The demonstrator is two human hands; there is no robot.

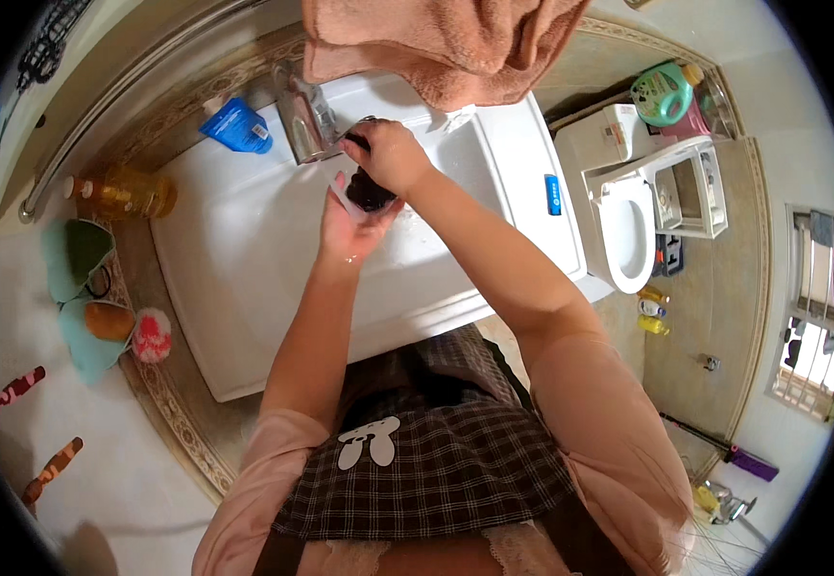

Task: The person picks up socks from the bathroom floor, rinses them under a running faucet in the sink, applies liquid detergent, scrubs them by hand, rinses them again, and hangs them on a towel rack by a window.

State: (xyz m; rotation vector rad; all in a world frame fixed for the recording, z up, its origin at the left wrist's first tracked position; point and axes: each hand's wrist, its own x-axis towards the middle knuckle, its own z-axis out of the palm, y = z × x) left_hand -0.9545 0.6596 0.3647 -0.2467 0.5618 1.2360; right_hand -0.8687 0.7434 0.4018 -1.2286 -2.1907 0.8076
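Over the white sink basin (244, 259), my left hand (350, 230) cups a small dark object (369, 192) from below. My right hand (388, 154) presses on the same dark object from above, close to the chrome tap (303, 120). Both hands are wet-looking and held together in front of the tap. What the dark object is cannot be made out; most of it is hidden between the hands.
A pink towel (446, 43) hangs above the sink. A blue tube (237, 128) and an amber bottle (124, 195) lie on the counter at left, with a green cloth (76, 254) and sponges. A white toilet (628, 226) stands to the right.
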